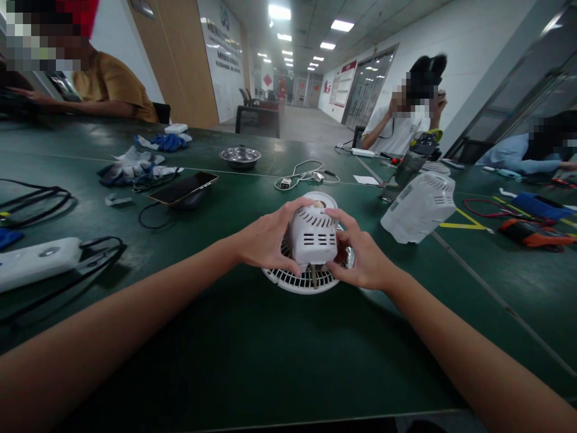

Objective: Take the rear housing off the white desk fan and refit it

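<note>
A white slotted plastic housing [314, 234] sits above a round white grille [300, 285] on the green table. From the left, my left hand [268, 237] grips the housing, thumb low at its front and fingers near its top. My right hand [360, 252] holds the other side, with the index finger at the top edge and the thumb near the lower corner. Part of the grille is hidden behind the housing and both hands. Below the housing a small brownish piece shows against the grille.
A metal bowl [240, 157], a phone [184, 187] and a white cable [306, 177] lie beyond my hands. Right stand a white plastic casing [419, 207] and a bottle [406, 171]; an orange-black tool [534, 234] lies farther right. A power strip [40, 261] is left. Several people sit around.
</note>
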Motion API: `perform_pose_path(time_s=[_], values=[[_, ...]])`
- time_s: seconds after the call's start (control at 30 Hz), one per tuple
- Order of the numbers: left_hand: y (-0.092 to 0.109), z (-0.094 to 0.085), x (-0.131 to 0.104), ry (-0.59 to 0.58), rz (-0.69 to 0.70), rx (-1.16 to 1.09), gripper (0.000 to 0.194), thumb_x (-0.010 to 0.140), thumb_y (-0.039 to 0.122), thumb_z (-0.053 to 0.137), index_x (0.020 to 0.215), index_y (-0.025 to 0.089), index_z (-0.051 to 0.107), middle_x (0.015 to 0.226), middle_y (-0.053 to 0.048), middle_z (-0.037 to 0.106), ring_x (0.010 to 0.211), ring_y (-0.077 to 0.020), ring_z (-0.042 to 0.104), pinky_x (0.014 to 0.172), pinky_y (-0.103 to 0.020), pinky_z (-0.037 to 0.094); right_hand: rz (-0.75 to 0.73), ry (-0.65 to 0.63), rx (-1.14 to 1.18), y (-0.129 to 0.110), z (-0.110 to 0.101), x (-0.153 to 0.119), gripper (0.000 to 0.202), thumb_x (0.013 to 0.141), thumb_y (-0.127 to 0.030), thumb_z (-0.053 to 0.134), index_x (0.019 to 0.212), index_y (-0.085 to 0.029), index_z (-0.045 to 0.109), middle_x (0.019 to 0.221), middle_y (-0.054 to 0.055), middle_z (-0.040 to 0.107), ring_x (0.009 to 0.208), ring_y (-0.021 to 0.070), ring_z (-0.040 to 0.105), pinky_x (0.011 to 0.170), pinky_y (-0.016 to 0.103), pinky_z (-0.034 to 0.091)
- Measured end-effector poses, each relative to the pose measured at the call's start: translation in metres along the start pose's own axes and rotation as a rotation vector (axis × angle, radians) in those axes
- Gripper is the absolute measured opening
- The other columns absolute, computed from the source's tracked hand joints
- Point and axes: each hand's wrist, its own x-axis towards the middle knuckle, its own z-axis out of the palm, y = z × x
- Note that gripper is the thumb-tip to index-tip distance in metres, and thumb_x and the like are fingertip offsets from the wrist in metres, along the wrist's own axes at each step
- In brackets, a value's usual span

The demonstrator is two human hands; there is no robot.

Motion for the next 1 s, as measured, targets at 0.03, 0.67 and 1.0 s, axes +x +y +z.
perform_pose_path(time_s=[0.03,0.67,1.0], values=[[-0.001,0.001,0.000,-0.004,-0.002,0.004,0.126,0.057,0.057,0.091,0.156,0.031,0.016,0.153,-0.019,0.042,0.129,-0.0435,0.055,0.108,-0.059,0.047,0.006,-0.004,-0.002,-0.001,0.000,0.000,0.097,0.079,-0.034,0.075,0.157,-0.031,0.018,0.095,0.003,0.072,0.064,0.0198,0.068,0.057,0.037,0.061],[0.008,0.009,0.004,-0.009,-0.151,0.177,0.122,0.056,0.072,0.085,0.155,0.031,0.027,0.155,-0.018,0.037,0.138,-0.0458,0.044,0.110,-0.064,0.043,-0.018,0.178,-0.158,0.010,0.011,-0.012,0.096,0.079,-0.024,0.070,0.160,-0.029,0.018,0.113,0.009,0.071,0.078,0.0233,0.071,0.064,0.035,0.061],[-0.010,0.019,-0.008,0.082,-0.061,0.201,0.128,0.055,0.079,0.082,0.159,0.032,0.021,0.158,-0.020,0.036,0.139,-0.0461,0.045,0.111,-0.066,0.042,-0.203,0.353,-0.286,0.015,0.022,-0.009,0.088,0.080,-0.021,0.064,0.158,-0.031,0.026,0.111,0.008,0.068,0.085,0.0234,0.069,0.069,0.035,0.061]])
